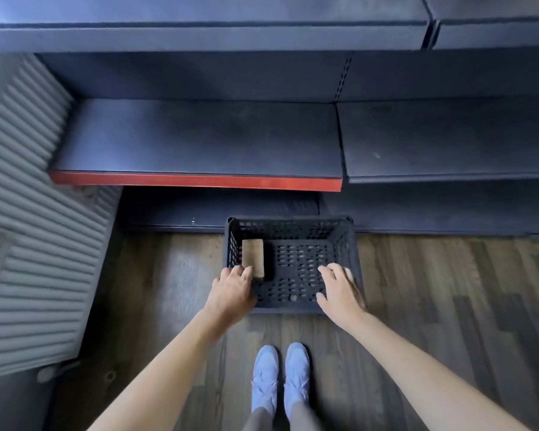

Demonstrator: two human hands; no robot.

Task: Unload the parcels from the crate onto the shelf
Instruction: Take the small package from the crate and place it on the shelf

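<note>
**One parcel in crate, both hands at the rim: risks first, then contents**

Nearest to me: pale blue shoes [280, 377] on the wood floor [448, 306], toes just short of the crate [343, 244].

Left hand [232, 295] reaches over the crate's near-left corner. Fingertips lie at the near end of the parcel [253, 258], fingers bent. I cannot tell whether they grip it or only touch it. Right hand [339, 293] sits at the near-right rim, fingers spread and relaxed, holding nothing.

Risks, as I judge them:
- Parcel leans against the left wall. A one-handed lift from its near end could let it tip or slip back in.
- Crate is light-looking plastic. A pull on the parcel may drag it across the floor unless the right hand steadies the rim.
- The red-edged shelf [199, 138] overhangs just beyond the crate. A lift straight up and forward could knock the parcel on that front edge.

Contents: crate holds that single tan parcel; the rest of its perforated base shows bare. I see no parcels on the shelf.
</note>
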